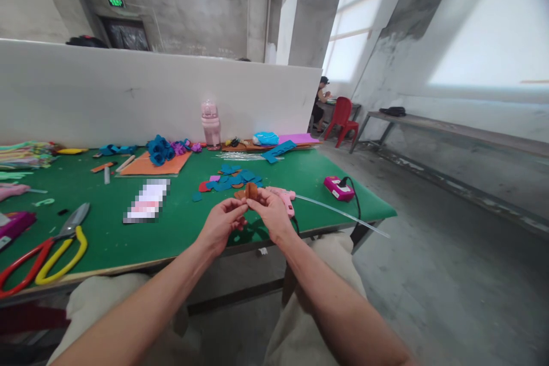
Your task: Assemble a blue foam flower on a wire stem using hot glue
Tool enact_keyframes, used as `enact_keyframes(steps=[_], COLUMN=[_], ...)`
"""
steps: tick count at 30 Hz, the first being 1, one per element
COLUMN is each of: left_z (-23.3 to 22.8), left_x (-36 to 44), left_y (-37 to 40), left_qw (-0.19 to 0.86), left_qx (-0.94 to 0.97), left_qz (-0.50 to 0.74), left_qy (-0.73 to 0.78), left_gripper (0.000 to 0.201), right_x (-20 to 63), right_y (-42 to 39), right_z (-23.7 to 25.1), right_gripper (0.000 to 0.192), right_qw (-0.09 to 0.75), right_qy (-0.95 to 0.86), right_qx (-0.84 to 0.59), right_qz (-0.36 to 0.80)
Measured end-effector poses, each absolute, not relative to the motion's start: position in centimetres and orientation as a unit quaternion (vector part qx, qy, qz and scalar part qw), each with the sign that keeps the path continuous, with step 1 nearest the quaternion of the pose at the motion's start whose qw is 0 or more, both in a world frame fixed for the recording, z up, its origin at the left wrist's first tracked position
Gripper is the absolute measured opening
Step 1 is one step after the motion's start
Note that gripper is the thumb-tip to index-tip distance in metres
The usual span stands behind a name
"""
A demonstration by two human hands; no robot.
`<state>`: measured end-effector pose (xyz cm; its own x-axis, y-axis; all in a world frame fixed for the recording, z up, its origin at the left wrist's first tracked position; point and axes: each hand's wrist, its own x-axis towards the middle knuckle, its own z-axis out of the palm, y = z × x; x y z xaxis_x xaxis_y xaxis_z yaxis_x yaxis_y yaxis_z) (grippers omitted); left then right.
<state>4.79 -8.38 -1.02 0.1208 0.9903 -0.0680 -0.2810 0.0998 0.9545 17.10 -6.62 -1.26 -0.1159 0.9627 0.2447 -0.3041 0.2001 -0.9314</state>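
L hand (222, 223) & R hand (271, 213) pinch brown foam piece (250, 191).

pixelated patch (147, 201) unreadable | red shears (30, 260) cut off at left edge | exit sign (115, 3) too small to read

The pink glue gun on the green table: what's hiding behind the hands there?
Behind the right hand lies the pink glue gun, its handle end covered by that hand. A clear glue stick pokes out rightward. Both hands pinch a small brown piece; the left hand covers its lower part.
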Motion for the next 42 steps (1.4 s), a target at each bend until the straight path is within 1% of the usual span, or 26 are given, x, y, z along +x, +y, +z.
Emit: enact_keyframes(steps=[5, 13, 24, 30, 42], left_z=[-1.0, -0.9, -0.9, -0.8, -0.7], left_x=[3.8, 3.6, 3.4, 3.5, 3.7], left_y=[-7.4, -7.0, -6.8, -7.0, -7.2], left_qw=[0.586, 0.607, 0.613, 0.613, 0.631], left_qx=[0.438, 0.466, 0.474, 0.48, 0.433], left_qz=[0.529, 0.502, 0.501, 0.5, 0.517], left_qy=[0.43, 0.402, 0.386, 0.38, 0.384], left_gripper=[0.027, 0.021, 0.017, 0.018, 0.02], right_x=[17.3, 17.2, 17.5, 17.7, 17.4], right_y=[-7.0, -7.3, -7.2, -7.2, -7.4], right_z=[-0.8, -0.8, -0.9, -1.0, -0.9], right_gripper=[0.033, 0.037, 0.034, 0.034, 0.035], right_qw=[0.558, 0.537, 0.514, 0.52, 0.515], right_qy=[-0.48, -0.482, -0.483, -0.482, -0.473], right_qx=[-0.326, -0.344, -0.337, -0.33, -0.329], right_qz=[0.593, 0.601, 0.623, 0.623, 0.634])
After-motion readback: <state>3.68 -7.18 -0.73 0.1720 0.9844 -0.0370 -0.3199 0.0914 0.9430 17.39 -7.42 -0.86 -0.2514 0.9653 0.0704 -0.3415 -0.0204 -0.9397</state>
